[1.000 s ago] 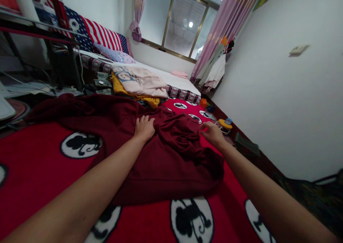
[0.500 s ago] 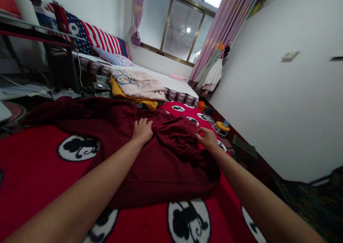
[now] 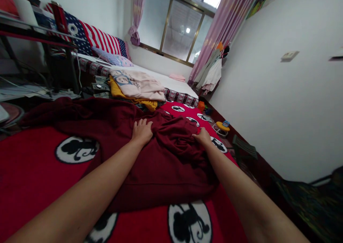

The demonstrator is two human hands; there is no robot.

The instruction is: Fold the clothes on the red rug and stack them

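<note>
A maroon sweatshirt (image 3: 163,175) lies spread on a red blanket (image 3: 139,225) with round monkey prints. One sleeve stretches off to the left, while the cloth is bunched in folds on the right. My left hand (image 3: 142,131) rests flat on the middle of the sweatshirt, fingers apart, pressing the cloth. At its right edge, my right hand (image 3: 203,137) has its fingers curled closed on the bunched fabric; the fingertips are partly hidden.
Beyond the sweatshirt is a stack of folded clothes with a pale pink top (image 3: 139,84) over a yellow garment (image 3: 116,89). A table (image 3: 34,36) stands at left. On the right are a small yellow-topped stool (image 3: 222,126) and a dark green folding chair (image 3: 245,146).
My right hand has shifted slightly left and turned, its fingers now down at the sweatshirt's folds. The right side of the cloth has drawn inward a little. My left hand stays in place.
</note>
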